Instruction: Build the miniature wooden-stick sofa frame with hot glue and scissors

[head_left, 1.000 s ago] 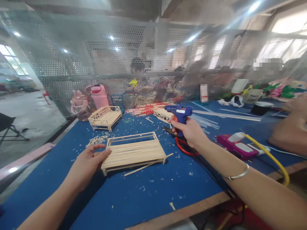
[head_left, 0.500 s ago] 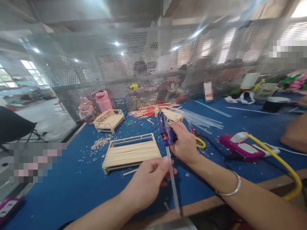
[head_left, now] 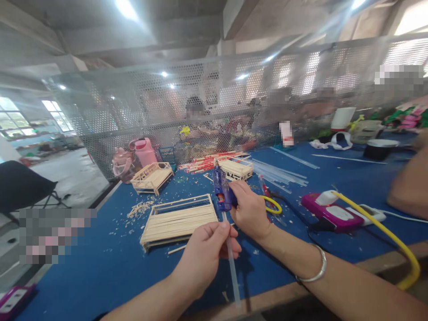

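My right hand (head_left: pixel 250 208) is wrapped round the handle of a blue hot glue gun (head_left: pixel 221 189), whose nozzle points away from me. A long translucent glue stick (head_left: pixel 234 278) runs out of the gun's back end toward the table edge. Just behind the gun, my left hand (head_left: pixel 209 249) pinches that stick between thumb and fingers. To the left of the gun lies a small frame (head_left: pixel 180 218) of thin wooden sticks with a slatted surface. One loose wooden stick (head_left: pixel 177 249) rests in front of it, partly hidden by my left hand.
Two more stick-built pieces, a little bench (head_left: pixel 154 177) and a smaller frame (head_left: pixel 236 169), stand farther back. Red-and-white sticks (head_left: pixel 203 161) and spare glue sticks (head_left: pixel 279 171) lie beyond. A purple power strip (head_left: pixel 331 214) with a yellow cable sits right, near another person's arm (head_left: pixel 409 187).
My left hand has closed on the glue stick nearer the gun's back end. The gun and right hand have shifted slightly left in view, and the camera has tilted up.
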### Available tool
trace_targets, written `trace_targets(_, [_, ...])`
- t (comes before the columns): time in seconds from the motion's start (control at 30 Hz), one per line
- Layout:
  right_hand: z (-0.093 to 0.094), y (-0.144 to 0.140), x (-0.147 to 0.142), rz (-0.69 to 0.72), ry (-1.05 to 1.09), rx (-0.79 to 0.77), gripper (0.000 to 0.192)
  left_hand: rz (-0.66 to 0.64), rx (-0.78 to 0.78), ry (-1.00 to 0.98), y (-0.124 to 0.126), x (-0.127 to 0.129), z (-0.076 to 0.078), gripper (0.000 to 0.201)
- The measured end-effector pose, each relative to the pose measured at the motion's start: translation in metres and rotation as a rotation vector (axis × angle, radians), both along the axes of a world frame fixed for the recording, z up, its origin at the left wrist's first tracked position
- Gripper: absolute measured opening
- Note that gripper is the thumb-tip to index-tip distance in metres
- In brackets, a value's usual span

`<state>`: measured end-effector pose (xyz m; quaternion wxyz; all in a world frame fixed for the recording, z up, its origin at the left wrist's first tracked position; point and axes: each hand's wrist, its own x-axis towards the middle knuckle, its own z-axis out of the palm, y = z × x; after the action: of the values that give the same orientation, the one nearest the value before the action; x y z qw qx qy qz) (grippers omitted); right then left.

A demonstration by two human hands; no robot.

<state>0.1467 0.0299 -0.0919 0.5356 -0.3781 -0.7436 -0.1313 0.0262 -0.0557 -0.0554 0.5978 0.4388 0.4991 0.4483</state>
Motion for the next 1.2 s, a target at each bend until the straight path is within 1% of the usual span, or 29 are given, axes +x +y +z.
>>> trace_targets(0.07, [-0.001, 0.0, 0.0, -0.003, 0.003, 0.001, 0.031, -0.022, -0.006, 0.003, 0.001, -0.001, 0.0, 0.049])
trace_targets(0.1, [-0.001, 0.0, -0.001, -0.005, 0.003, 0.01, 0.031, -0.055, -0.021, 0.022, 0.001, -0.003, 0.001, 0.049])
trace_targets(0.13, [-0.002, 0.001, -0.001, -0.006, -0.001, 0.025, 0.032, -0.116, -0.034, 0.066, 0.002, -0.007, 0.004, 0.049])
trace_targets(0.2, [-0.003, 0.002, -0.001, -0.005, -0.008, 0.064, 0.034, -0.307, -0.01, 0.253, 0.006, -0.02, 0.012, 0.046])
trace_targets(0.23, [-0.004, 0.002, 0.0, -0.001, -0.005, 0.083, 0.035, -0.396, 0.039, 0.388, 0.01, -0.03, 0.018, 0.042])
trace_targets(0.27, [-0.004, 0.003, 0.0, 0.013, 0.007, 0.098, 0.035, -0.454, 0.119, 0.541, 0.014, -0.043, 0.024, 0.037])
trace_targets(0.3, [-0.003, 0.004, 0.001, 0.041, 0.027, 0.103, 0.034, -0.418, 0.205, 0.664, 0.019, -0.058, 0.03, 0.035])
trace_targets(0.37, [0.0, 0.005, 0.002, 0.135, 0.086, 0.07, 0.031, -0.144, 0.299, 0.872, 0.032, -0.093, 0.038, 0.036])
trace_targets(0.4, [0.002, 0.005, 0.002, 0.188, 0.123, 0.023, 0.027, 0.046, 0.338, 0.985, 0.038, -0.111, 0.038, 0.037])
trace_targets(0.43, [0.004, 0.005, 0.003, 0.241, 0.163, -0.05, 0.024, 0.249, 0.361, 1.092, 0.043, -0.128, 0.036, 0.036])
trace_targets(0.47, [0.006, 0.004, 0.004, 0.285, 0.21, -0.146, 0.02, 0.392, 0.34, 1.187, 0.048, -0.143, 0.032, 0.035])
trace_targets(0.5, [0.008, 0.003, 0.005, 0.323, 0.258, -0.266, 0.018, 0.484, 0.301, 1.245, 0.051, -0.157, 0.025, 0.033])
trace_targets(0.53, [0.009, 0.002, 0.005, 0.355, 0.307, -0.395, 0.017, 0.507, 0.236, 1.249, 0.054, -0.167, 0.017, 0.033])
trace_targets(0.6, [0.01, 0.001, 0.006, 0.411, 0.412, -0.624, 0.022, 0.421, 0.073, 1.124, 0.055, -0.18, 0.001, 0.039])
trace_targets(0.63, [0.01, 0.002, 0.005, 0.433, 0.464, -0.705, 0.024, 0.372, 0.016, 1.057, 0.054, -0.182, -0.006, 0.042])
trace_targets(0.67, [0.01, 0.002, 0.004, 0.446, 0.513, -0.762, 0.024, 0.349, -0.012, 1.02, 0.053, -0.182, -0.01, 0.045])
trace_targets(0.7, [0.009, 0.003, 0.003, 0.455, 0.553, -0.8, 0.024, 0.369, 0.001, 1.025, 0.052, -0.181, -0.011, 0.046])
trace_targets(0.73, [0.008, 0.005, 0.001, 0.457, 0.593, -0.829, 0.024, 0.423, 0.049, 1.078, 0.051, -0.178, -0.01, 0.046])
trace_targets(0.77, [0.007, 0.006, -0.001, 0.458, 0.625, -0.861, 0.023, 0.505, 0.137, 1.16, 0.051, -0.173, -0.007, 0.045])
trace_targets(0.8, [0.006, 0.007, -0.004, 0.457, 0.656, -0.892, 0.023, 0.588, 0.262, 1.238, 0.052, -0.167, -0.001, 0.046])
trace_targets(0.83, [0.005, 0.009, -0.006, 0.458, 0.687, -0.921, 0.024, 0.618, 0.397, 1.297, 0.055, -0.159, 0.006, 0.047])
trace_targets(0.87, [0.004, 0.01, -0.007, 0.456, 0.72, -0.943, 0.026, 0.532, 0.518, 1.339, 0.058, -0.149, 0.012, 0.043])
trace_targets(0.9, [0.003, 0.011, -0.009, 0.452, 0.746, -0.959, 0.027, 0.377, 0.597, 1.366, 0.062, -0.137, 0.018, 0.038])
trace_targets(0.93, [0.003, 0.011, -0.009, 0.446, 0.762, -0.968, 0.027, 0.19, 0.634, 1.386, 0.067, -0.123, 0.023, 0.036])
trace_targets(0.97, [0.002, 0.012, -0.009, 0.436, 0.767, -0.972, 0.028, 0.009, 0.643, 1.416, 0.072, -0.109, 0.027, 0.035])
trace_targets(1.0, [0.002, 0.012, -0.008, 0.423, 0.76, -0.973, 0.028, -0.156, 0.611, 1.44, 0.078, -0.095, 0.029, 0.035])
trace_targets(1.03, [0.001, 0.013, -0.007, 0.407, 0.746, -0.973, 0.027, -0.268, 0.546, 1.458, 0.085, -0.082, 0.029, 0.035])
trace_targets(1.1, [0.0, 0.014, -0.003, 0.377, 0.715, -0.963, 0.027, -0.333, 0.487, 1.454, 0.097, -0.063, 0.027, 0.033])
trace_targets(1.2, [-0.001, 0.016, 0.002, 0.351, 0.711, -0.937, 0.028, -0.402, 0.391, 1.39, 0.112, -0.052, 0.021, 0.034])
